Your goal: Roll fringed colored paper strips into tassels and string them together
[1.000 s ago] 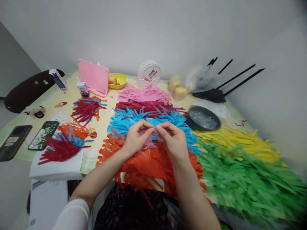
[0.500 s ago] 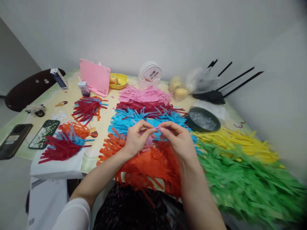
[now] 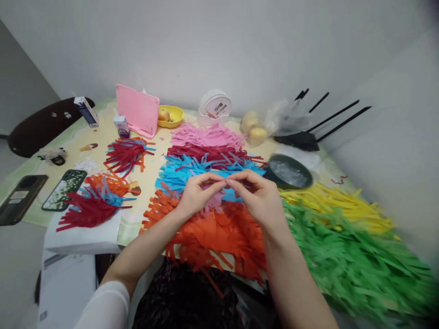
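Now R hand (image 3: pixel 265 197) shifted rightward; w/ L hand (image 3: pixel 195 194), fingers (image 3: pixel 248 176) still pinch pink paper (image 3: pixel 214 202).

- Soft lilac-pink on the paper tuft (image 3: pixel 214 202), and what a spread of rows!
- Bubblegum pink strips (image 3: pixel 207 135), deep red strips (image 3: pixel 206 153), bright blue strips (image 3: pixel 174 176), blazing orange strips (image 3: pixel 202 230)!
- Lemon yellow strips (image 3: pixel 343 205) flashing beside rich green strips (image 3: pixel 360 256)!
- Three-tone tassels (image 3: pixel 91 210): deep red, blue and orange!
- White flecks all over green, dark-edged, on that phone case (image 3: pixel 63 191)!
- Plain pink stand (image 3: pixel 139 109), plain yellow bowl (image 3: pixel 180 117), dark grey-green tub (image 3: pixel 288 183)!
- And the table cover (image 3: pixel 151 170): creamy yellow, pale green border!
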`<state>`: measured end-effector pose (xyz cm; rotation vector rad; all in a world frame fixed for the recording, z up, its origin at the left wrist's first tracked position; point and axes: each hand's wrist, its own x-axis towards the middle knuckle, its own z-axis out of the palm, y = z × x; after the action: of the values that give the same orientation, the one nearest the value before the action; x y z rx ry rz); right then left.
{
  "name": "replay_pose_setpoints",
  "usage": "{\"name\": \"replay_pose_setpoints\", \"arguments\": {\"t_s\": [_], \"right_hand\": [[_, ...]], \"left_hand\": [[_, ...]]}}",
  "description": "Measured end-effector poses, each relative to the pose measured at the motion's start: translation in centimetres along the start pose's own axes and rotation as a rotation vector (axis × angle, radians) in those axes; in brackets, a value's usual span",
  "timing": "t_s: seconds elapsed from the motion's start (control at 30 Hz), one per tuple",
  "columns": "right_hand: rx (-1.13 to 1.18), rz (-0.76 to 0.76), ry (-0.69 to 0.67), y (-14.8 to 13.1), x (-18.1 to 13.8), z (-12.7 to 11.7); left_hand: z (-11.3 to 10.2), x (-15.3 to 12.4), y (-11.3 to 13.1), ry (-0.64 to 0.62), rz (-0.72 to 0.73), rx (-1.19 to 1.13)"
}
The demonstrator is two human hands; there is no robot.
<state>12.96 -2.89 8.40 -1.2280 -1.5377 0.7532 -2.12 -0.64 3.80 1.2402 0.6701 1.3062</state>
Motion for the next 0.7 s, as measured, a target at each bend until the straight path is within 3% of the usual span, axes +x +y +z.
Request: {"name": "replay_pose_setpoints", "arguments": {"t_s": [0.13, 0.37, 0.43, 0.5, 0.57, 0.67, 0.7], "right_hand": [[0.035, 0.015, 0.076, -0.5, 0.4, -0.3], [0.1, -0.011, 0.239, 0.2, 0.7, 0.5], [0.111, -0.029, 0.236, 0.3, 0.6, 1.0], [0.117, -0.043, 0.184, 0.3, 0.4, 1.0], [0.109, -0.049, 0.134, 0.4, 0.3, 0.4], [0.054, -0.047, 0.098, 0.8, 0.3, -0.8], [0.032, -0.044, 0.089, 1.0, 0.4, -1.1]], "left_hand": [[-0.6, 0.4, -0.3, -0.015, -0.036, -0.054], [-0.8, 0.9, -0.7, 0.016, 0.031, 0.102], [-1.8, 1.3, -0.4, -0.023, 0.005, 0.192], [-4.6, 2.0, 0.9, -0.006, 0.018, 0.369], [-9.0, 2.7, 3.7, 0.183, 0.112, 0.663], [-16.2, 3.3, 9.1, 0.766, 0.329, 1.292], [-18.1, 3.5, 10.5, 0.861, 0.34, 1.362]]}}
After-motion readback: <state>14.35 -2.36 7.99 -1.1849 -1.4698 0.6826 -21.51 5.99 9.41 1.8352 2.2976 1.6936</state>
